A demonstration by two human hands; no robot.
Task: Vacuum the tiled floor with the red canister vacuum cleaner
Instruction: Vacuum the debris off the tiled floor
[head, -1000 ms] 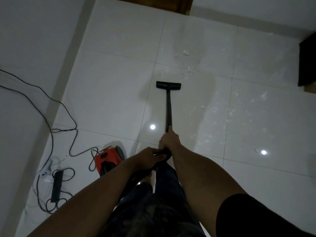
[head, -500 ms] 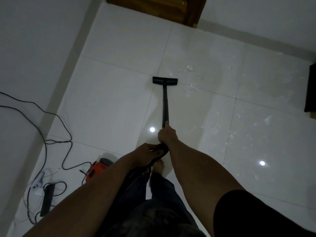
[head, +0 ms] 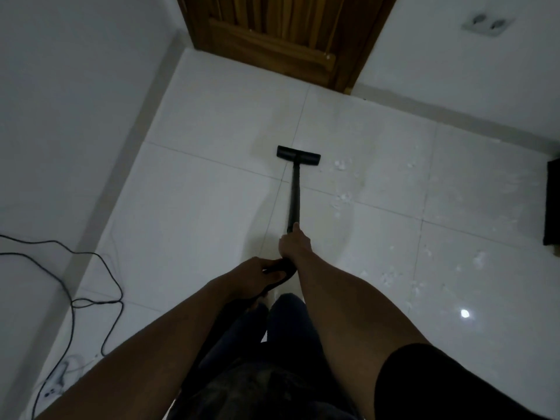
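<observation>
Since the right hand (head: 295,244) grips the wand (head: 294,195) up front, probably to steer, and the left hand (head: 254,275) holds the curved handle (head: 283,269) behind to push, the nozzle (head: 298,153) sits flat on the floor (head: 197,207), crumbs (head: 342,165) just to its right. No canister in shot.

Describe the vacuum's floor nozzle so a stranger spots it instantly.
From the brown wooden door, come nearer across the white tiles. The floor nozzle is the flat black crossbar ending the thin wand; its neighbours are pale scraps on its right.
</observation>
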